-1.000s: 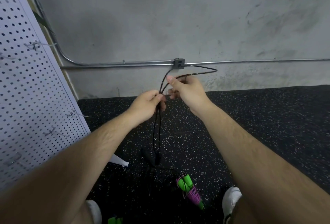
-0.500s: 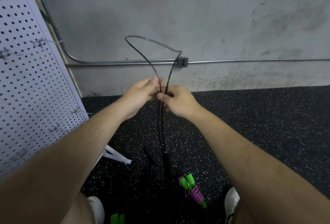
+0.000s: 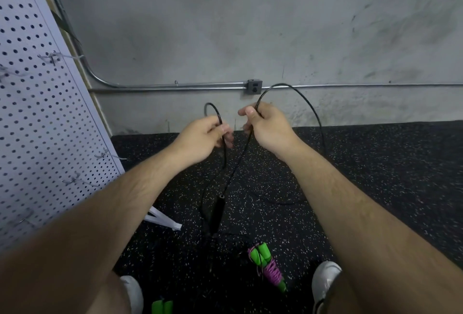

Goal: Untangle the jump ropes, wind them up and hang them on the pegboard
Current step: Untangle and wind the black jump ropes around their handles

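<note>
Arms stretch out ahead of you, your left hand (image 3: pixel 203 136) and right hand (image 3: pixel 269 126) level with each other, knuckles up, a small gap between them. Half a second ago your hands touched under one tall loop. Now they are apart, and the black rope (image 3: pixel 238 161) makes a small loop over the left hand and a wide arc off the right. Your left fingers (image 3: pixel 225 129) curl and pinch the rope against the thumb. Your right fingers curl round it with the thumb on top. Below your hands both strands drop to a black handle (image 3: pixel 217 209) hanging near the floor (image 3: pixel 375 176), above a green and purple rope (image 3: pixel 265 263) by your shoe. The pegboard (image 3: pixel 37 113) stands to your left.
</note>
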